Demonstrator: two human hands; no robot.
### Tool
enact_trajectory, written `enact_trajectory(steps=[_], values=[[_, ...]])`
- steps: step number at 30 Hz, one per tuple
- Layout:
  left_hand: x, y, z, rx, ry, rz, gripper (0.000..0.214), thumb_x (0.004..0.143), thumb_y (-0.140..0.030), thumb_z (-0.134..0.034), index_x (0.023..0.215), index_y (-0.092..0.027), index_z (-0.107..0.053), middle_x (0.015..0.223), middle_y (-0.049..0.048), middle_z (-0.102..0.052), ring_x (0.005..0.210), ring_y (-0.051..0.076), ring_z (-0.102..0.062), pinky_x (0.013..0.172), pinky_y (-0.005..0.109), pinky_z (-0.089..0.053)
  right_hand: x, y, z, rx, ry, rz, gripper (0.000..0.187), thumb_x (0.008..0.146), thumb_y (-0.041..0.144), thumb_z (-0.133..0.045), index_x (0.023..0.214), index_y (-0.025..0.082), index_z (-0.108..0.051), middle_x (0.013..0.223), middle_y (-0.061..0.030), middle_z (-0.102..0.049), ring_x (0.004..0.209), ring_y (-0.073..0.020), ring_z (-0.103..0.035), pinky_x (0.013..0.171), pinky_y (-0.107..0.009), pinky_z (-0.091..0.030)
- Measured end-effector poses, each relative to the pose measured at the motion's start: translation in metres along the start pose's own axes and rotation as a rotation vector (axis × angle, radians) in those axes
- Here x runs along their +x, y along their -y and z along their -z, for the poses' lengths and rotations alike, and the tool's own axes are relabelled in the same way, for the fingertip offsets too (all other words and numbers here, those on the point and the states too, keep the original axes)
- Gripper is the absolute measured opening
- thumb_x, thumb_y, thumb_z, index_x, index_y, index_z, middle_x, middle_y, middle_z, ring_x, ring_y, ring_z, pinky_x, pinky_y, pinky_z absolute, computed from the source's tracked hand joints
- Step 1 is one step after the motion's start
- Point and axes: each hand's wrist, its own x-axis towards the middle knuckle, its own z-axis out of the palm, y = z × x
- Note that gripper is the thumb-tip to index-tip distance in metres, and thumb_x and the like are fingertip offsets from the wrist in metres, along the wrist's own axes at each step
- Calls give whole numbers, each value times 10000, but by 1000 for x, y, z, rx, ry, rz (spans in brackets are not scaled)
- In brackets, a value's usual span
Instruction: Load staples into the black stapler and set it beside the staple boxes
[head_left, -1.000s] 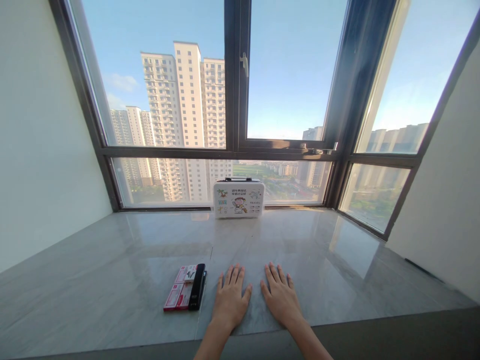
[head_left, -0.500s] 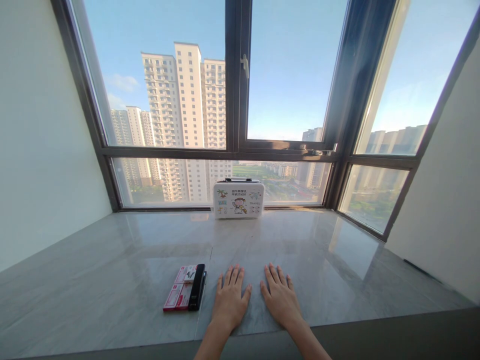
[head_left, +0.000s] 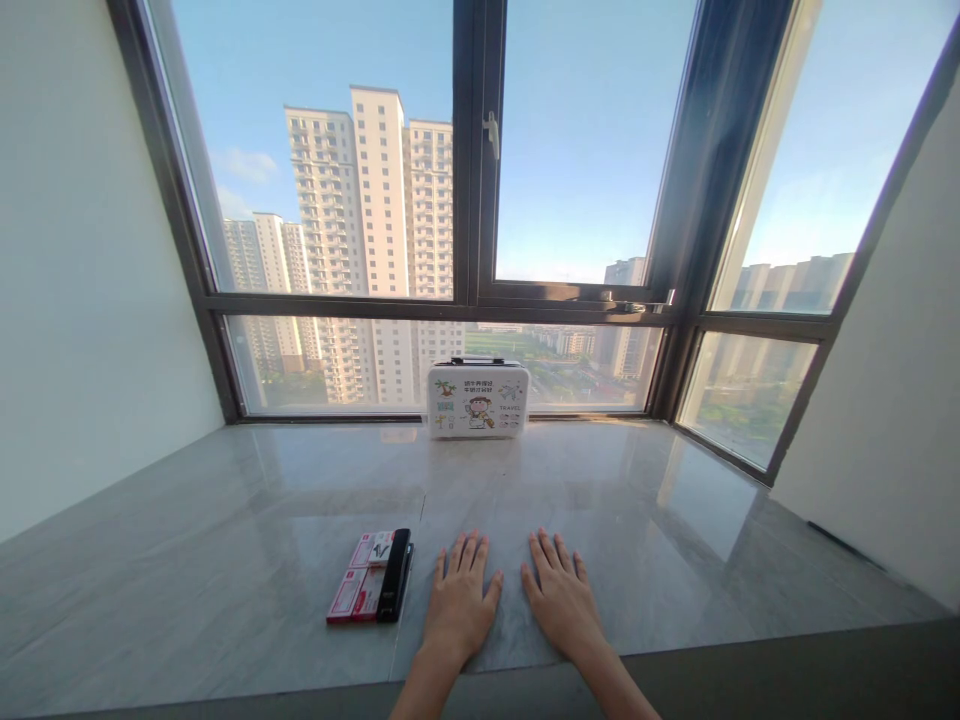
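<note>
Palm down on the grey marble sill (head_left: 247, 580), my left hand (head_left: 463, 595) lies flat with its fingers apart and holds nothing. My right hand (head_left: 561, 592) rests the same way beside it, a gap of bare stone between the thumbs. Just left of my left hand is a black stapler (head_left: 394, 578), lying lengthwise against several small red-and-white boxes (head_left: 356, 590), one of which carries a stapler-like picture. Neither hand touches them.
A small white case (head_left: 478, 402) with cartoon prints and a black handle stands upright at the back, close to the window frame (head_left: 345, 308). White walls (head_left: 90, 300) border the sill on both sides. Its front edge runs under my wrists.
</note>
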Motion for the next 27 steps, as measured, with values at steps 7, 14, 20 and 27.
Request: enact_trajectory(steps=[7, 14, 20, 27], values=[[0, 0, 1, 7, 3, 7, 613, 996, -523, -200, 1567, -313, -279, 1652, -13, -252, 1537, 245, -154, 1244, 512, -117, -1, 0, 1, 8, 4, 3, 632, 995, 512, -259, 1571, 258, -313, 1648, -22, -235, 1535, -278, -126, 1223, -494, -83], [-1, 1, 0, -6, -7, 1, 623, 994, -550, -192, 1561, -314, -296, 1649, -12, -261, 1537, 238, -156, 1246, 507, -115, 0, 0, -1, -6, -7, 2, 629, 994, 501, -265, 1569, 251, -317, 1648, -18, -229, 1535, -275, -127, 1221, -495, -93], [-1, 2, -2, -15, -16, 0, 619, 997, -541, -178, 1555, -310, -314, 1648, -9, -264, 1534, 232, -171, 1246, 501, -131, -1, 0, 0, 3, 0, 1, 628, 993, 504, -262, 1568, 256, -321, 1646, -25, -240, 1534, -273, -133, 1220, -496, -99], [0, 3, -3, -17, -15, -4, 619, 993, -532, -206, 1558, -301, -312, 1646, -8, -270, 1535, 243, -167, 1252, 497, -118, -1, 0, 0, 6, 1, 2, 632, 992, 506, -264, 1572, 260, -310, 1646, -23, -241, 1534, -273, -134, 1222, -498, -92]])
